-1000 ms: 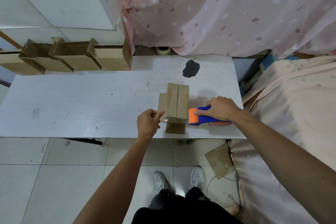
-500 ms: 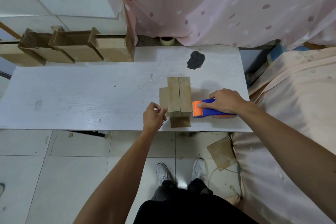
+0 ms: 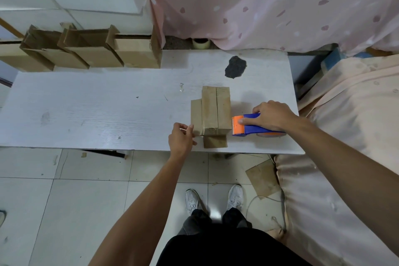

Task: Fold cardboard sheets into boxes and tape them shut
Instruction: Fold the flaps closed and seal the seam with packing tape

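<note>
A small brown cardboard box (image 3: pixel 216 112) stands on the white table (image 3: pixel 97 112) near its front edge, two top flaps meeting along a middle seam, side flaps sticking out left and front. My right hand (image 3: pixel 273 115) grips a blue and orange tape dispenser (image 3: pixel 250 126) lying on the table just right of the box. My left hand (image 3: pixel 181 141) pinches what looks like a clear tape end at the box's front left corner.
Several folded open cardboard boxes (image 3: pixel 90 49) line the table's far left edge. A tape roll (image 3: pixel 200 43) sits behind the table by the pink curtain. A dark patch (image 3: pixel 235 67) marks the tabletop. A bed (image 3: pixel 345 136) stands to the right; cardboard scrap (image 3: pixel 262 177) lies on the floor.
The view has shifted a little. My left hand has closed its thumb and fingers at the box's front left corner. My right hand stays on the dispenser beside the box.
</note>
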